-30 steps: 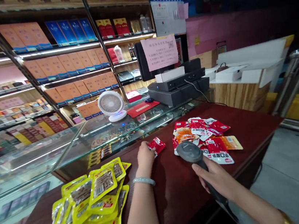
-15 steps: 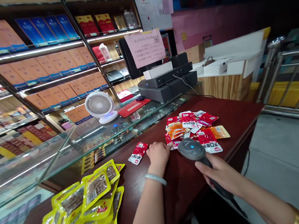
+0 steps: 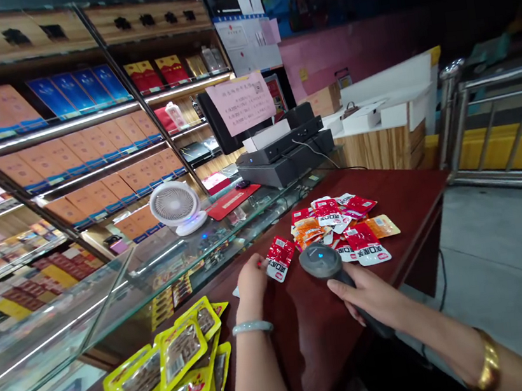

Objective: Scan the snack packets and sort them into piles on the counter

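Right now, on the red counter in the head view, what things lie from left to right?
yellow packets → left hand → red packet → scanner in the right hand → red packet pile

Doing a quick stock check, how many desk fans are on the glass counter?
1. The white desk fan stands on the glass counter, left of the red mat.
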`<state>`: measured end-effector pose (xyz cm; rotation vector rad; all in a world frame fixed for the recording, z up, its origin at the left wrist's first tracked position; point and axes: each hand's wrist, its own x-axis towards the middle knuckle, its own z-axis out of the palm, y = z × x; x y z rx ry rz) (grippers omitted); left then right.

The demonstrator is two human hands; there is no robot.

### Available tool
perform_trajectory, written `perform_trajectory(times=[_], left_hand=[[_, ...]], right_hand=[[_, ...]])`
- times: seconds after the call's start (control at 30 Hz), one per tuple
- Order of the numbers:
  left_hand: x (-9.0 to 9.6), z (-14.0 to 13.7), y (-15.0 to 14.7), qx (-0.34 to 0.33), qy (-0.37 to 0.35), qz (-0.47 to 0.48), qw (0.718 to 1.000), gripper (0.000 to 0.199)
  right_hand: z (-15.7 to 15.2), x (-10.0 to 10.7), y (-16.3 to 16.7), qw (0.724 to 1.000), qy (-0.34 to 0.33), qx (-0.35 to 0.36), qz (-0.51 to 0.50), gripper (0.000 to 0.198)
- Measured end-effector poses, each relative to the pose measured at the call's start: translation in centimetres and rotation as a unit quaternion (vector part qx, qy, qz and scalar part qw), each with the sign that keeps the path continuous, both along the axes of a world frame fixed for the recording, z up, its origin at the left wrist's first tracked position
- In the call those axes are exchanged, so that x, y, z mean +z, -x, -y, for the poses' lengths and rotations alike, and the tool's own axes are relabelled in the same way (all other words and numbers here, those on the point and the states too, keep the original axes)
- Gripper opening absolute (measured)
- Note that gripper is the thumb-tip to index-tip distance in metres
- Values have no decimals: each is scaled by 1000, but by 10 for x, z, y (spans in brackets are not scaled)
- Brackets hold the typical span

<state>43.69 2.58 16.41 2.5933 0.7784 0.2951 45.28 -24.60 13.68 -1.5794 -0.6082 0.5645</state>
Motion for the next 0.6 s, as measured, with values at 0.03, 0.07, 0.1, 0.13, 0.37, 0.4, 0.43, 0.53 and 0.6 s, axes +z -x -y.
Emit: perform_trajectory(times=[0.03,0.07,0.1,0.13,0.37,0.4,0.43,0.53,0.6], left_hand=[[1,-5,2,-8,9,6,1000,15],[1,-9,5,-18,18,13,1000,15],[0,-12,7,-31,29,21,999,15],[0,-16,8,-46,39,28,998,14],[0,-30,18,-90,75,16,993,12],[2,-32,20,-80,77,9,994,13],[3,-36,23,-64,75,1,995,14],[8,-51,35,9,47,-31,998,16],[13,-60,45,59,22,-59,996,15]], right_hand=[[-4,2,1,1000,-3,3,3,36],[-8,5,2,1000,-5,6,6,36],[-12,8,4,1000,-6,7,8,35],[-16,11,5,1000,-7,5,12,35],[-27,13,10,1000,-17,-1,14,35],[-27,11,10,1000,-14,-1,14,36],[-25,8,9,1000,-13,-2,13,37],[-16,1,7,1000,-12,-4,-1,40],[-8,-2,4,1000,-16,-12,-15,42]])
